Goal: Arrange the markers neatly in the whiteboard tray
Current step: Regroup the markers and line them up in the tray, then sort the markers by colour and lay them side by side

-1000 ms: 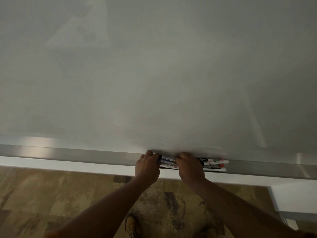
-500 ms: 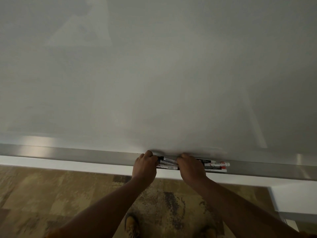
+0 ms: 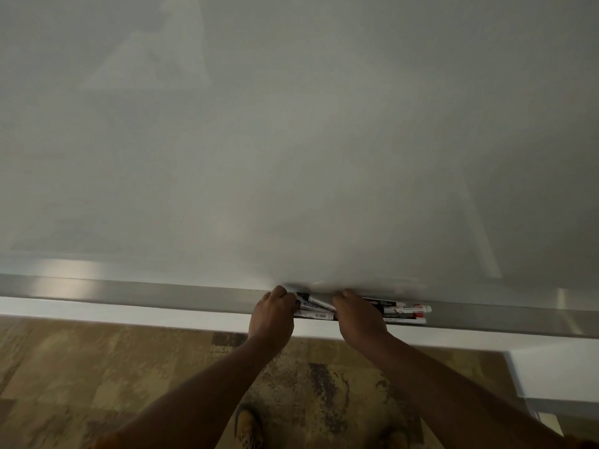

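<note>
A long metal whiteboard tray [image 3: 162, 294] runs across the view under the blank whiteboard [image 3: 291, 140]. Several white markers [image 3: 316, 307] lie bunched in the tray, some crossing each other at the left end. My left hand [image 3: 274, 314] cups the left ends of the bunch with curled fingers. My right hand [image 3: 358, 314] lies over the middle of the bunch and grips it. More marker ends, one with a red label [image 3: 406, 308], stick out to the right of that hand. The parts under both hands are hidden.
Below the tray a white wall strip [image 3: 129, 314] gives way to patterned brown carpet [image 3: 97, 377]. My two shoes [image 3: 248, 429] stand on it. A white panel [image 3: 557, 374] sits at the lower right.
Both hands stay on the markers and have shifted only slightly. The markers between the hands look more fanned and crossed than a second ago.
</note>
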`<state>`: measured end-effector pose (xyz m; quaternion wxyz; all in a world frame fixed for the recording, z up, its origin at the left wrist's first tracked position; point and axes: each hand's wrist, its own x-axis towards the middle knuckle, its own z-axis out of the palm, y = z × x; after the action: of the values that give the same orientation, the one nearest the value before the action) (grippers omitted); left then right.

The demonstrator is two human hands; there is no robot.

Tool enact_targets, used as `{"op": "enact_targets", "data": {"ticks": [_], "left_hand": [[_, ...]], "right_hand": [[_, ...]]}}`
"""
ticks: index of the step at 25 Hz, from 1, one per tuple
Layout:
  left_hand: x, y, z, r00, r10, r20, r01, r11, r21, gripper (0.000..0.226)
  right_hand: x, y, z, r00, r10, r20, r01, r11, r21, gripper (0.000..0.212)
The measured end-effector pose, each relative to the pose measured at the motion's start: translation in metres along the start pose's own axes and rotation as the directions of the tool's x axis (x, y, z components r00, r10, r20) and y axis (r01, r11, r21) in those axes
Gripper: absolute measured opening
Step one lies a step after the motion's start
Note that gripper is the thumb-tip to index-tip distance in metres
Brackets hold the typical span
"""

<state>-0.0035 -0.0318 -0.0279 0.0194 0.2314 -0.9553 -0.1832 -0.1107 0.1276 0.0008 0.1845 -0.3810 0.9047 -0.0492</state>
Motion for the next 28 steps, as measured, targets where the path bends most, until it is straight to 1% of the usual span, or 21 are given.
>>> {"op": "enact_targets", "data": {"ticks": [3, 7, 10, 14, 16, 20, 24, 28], "left_hand": [[0.000, -0.001, 0.001, 1.000, -0.012, -0.007, 0.012, 0.999, -0.040, 0.014], [-0.001, 0.005, 0.005, 0.999, -0.048, -0.013, 0.046, 0.992, -0.120, 0.013], [-0.001, 0.018, 0.005, 0.997, -0.073, 0.002, 0.072, 0.980, -0.188, 0.009], [-0.001, 0.034, 0.004, 0.997, -0.080, 0.000, 0.077, 0.968, -0.240, 0.011], [-0.001, 0.043, 0.005, 0.999, -0.048, -0.007, 0.045, 0.971, -0.236, 0.012], [-0.002, 0.061, 0.011, 0.999, 0.033, -0.004, -0.033, 0.976, -0.214, 0.007], [0.001, 0.082, 0.018, 0.995, 0.103, 0.003, -0.101, 0.983, -0.156, 0.014], [0.007, 0.104, 0.022, 0.992, 0.128, 0.014, -0.128, 0.991, -0.042, 0.019]], "right_hand": [[-0.002, -0.001, -0.002, 1.000, 0.010, 0.019, -0.010, 1.000, 0.006, 0.019], [-0.011, 0.005, -0.006, 1.000, -0.010, -0.029, 0.011, 1.000, 0.017, 0.017], [-0.018, 0.020, -0.005, 0.998, -0.010, -0.069, 0.013, 0.999, 0.039, 0.019], [-0.026, 0.047, -0.010, 0.992, 0.044, -0.117, -0.043, 0.999, 0.010, 0.027], [-0.034, 0.060, -0.015, 0.990, 0.061, -0.130, -0.062, 0.998, -0.004, 0.030], [-0.051, 0.080, -0.025, 0.983, 0.113, -0.146, -0.113, 0.994, 0.007, 0.042], [-0.062, 0.098, -0.030, 0.974, 0.179, -0.138, -0.175, 0.984, 0.036, 0.038], [-0.068, 0.108, -0.033, 0.965, 0.216, -0.151, -0.212, 0.976, 0.044, 0.035]]}}
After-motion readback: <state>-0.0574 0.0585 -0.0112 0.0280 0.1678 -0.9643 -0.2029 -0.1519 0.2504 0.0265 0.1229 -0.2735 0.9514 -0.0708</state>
